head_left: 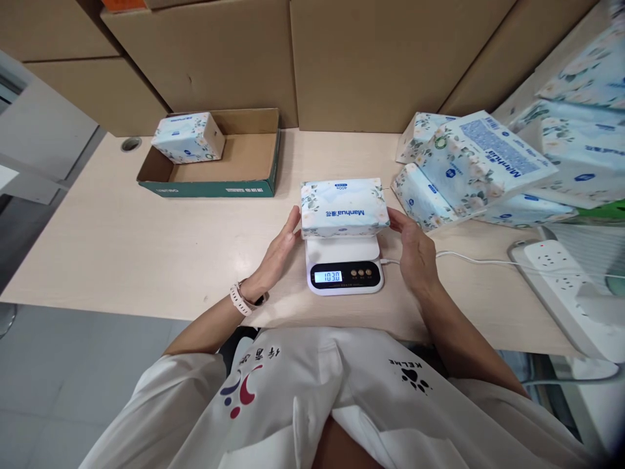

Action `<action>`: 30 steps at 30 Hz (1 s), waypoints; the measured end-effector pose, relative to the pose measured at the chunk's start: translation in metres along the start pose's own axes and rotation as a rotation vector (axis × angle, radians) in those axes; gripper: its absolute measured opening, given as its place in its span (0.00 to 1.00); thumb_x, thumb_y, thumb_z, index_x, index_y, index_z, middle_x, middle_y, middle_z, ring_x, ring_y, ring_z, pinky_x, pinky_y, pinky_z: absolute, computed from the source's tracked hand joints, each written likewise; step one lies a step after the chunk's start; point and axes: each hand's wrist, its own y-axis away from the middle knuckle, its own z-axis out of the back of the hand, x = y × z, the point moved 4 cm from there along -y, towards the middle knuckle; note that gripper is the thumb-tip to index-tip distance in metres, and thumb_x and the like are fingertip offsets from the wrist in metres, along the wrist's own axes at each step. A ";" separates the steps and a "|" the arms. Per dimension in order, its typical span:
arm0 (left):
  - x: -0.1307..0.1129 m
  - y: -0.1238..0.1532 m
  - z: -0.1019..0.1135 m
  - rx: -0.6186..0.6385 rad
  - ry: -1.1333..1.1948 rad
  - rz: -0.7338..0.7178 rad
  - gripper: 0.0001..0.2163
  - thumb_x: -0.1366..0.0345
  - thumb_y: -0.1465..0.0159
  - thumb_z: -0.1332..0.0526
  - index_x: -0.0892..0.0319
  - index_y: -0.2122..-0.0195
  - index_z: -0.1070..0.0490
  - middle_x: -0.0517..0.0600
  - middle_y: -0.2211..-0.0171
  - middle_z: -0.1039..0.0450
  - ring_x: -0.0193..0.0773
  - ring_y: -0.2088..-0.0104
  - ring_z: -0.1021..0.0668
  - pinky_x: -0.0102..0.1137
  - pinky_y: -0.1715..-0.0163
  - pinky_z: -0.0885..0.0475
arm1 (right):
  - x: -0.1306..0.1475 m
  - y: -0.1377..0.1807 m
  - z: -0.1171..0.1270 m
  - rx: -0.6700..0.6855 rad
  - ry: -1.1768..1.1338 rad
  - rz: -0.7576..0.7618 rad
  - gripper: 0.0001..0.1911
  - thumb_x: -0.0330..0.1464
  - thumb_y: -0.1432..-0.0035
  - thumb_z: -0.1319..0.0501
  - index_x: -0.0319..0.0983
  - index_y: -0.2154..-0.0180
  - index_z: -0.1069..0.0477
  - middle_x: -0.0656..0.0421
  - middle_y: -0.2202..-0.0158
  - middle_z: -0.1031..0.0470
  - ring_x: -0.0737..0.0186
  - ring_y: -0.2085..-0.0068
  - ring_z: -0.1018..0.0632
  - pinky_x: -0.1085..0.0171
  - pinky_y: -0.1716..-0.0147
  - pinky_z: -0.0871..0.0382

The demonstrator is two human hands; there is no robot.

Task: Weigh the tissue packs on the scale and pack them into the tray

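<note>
A white and pale-blue floral tissue pack (344,205) rests on the plate of a small white scale (342,248). The lit display (328,277) appears to read 103.0. Beside the pack's left end is my left hand (277,255), its fingers stretched out and close against the wrapper. My right hand (415,251) is at the opposite end, its fingertips at the pack's edge and its fingers loosely extended. Whether either hand presses on the pack is hard to make out. A pale band circles my left wrist.
A shallow green and brown cardboard box (209,189) at the back left holds another tissue pack (188,138). Several more packs (483,163) are heaped at the right. A white cable (478,261) crosses toward a power strip (566,280). Large cartons (381,65) line the back.
</note>
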 end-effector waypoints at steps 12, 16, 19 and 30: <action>-0.010 0.001 -0.004 0.011 -0.044 0.010 0.37 0.35 0.23 0.51 0.38 0.17 0.57 0.37 0.16 0.62 0.55 0.16 0.54 0.56 0.16 0.51 | 0.000 -0.002 0.001 -0.009 -0.032 -0.006 0.35 0.59 0.25 0.49 0.44 0.36 0.21 0.50 0.37 0.17 0.47 0.37 0.17 0.41 0.31 0.27; -0.009 0.002 -0.004 0.019 -0.062 -0.007 0.36 0.36 0.23 0.50 0.36 0.18 0.55 0.36 0.16 0.60 0.56 0.16 0.55 0.57 0.16 0.51 | -0.002 -0.001 -0.001 0.030 0.011 -0.027 0.35 0.60 0.25 0.49 0.46 0.35 0.22 0.52 0.35 0.18 0.47 0.34 0.19 0.40 0.29 0.29; -0.006 0.004 -0.008 0.037 -0.080 -0.041 0.35 0.38 0.22 0.49 0.35 0.18 0.56 0.36 0.16 0.64 0.55 0.15 0.57 0.57 0.16 0.56 | -0.002 0.004 -0.005 0.108 0.045 -0.016 0.38 0.62 0.27 0.49 0.48 0.33 0.24 0.53 0.34 0.19 0.45 0.32 0.21 0.40 0.28 0.30; -0.089 -0.059 0.069 -0.349 -0.291 -0.398 0.43 0.34 0.32 0.35 0.45 0.22 0.45 0.55 0.22 0.39 0.59 0.20 0.38 0.50 0.21 0.40 | 0.089 -0.074 -0.072 0.403 0.033 0.273 0.43 0.64 0.28 0.51 0.51 0.22 0.40 0.57 0.26 0.28 0.45 0.28 0.25 0.43 0.24 0.35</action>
